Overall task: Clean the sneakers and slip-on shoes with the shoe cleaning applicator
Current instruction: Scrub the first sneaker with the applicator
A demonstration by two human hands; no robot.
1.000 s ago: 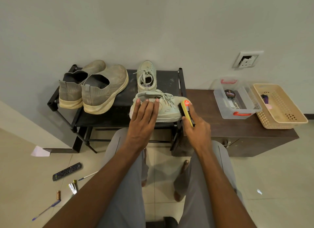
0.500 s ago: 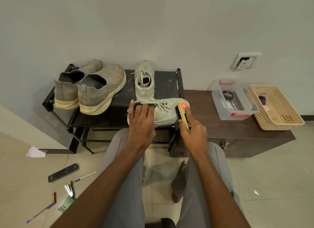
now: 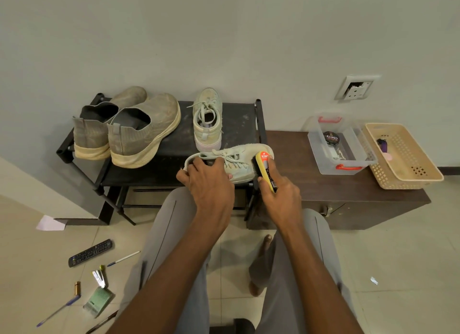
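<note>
Sneaker (image 3: 239, 165) lies on its side at the rack's (image 3: 159, 174) front edge, long axis left to right, toe to the right, and the left hand (image 3: 209, 181) clamps its heel end while the right hand (image 3: 278, 196), nearer the toe, grips the applicator (image 3: 265, 169) with its dark pad against the toe side. Off right on the worktop (image 3: 293, 184), the clear bin (image 3: 341, 144) holds a polish tin (image 3: 331, 138) and the basket (image 3: 400, 157) a few small bits.

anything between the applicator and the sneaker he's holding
Nothing visible. The right hand holds the applicator right against the toe end of the sneaker, which the left hand grips near its heel.
</note>
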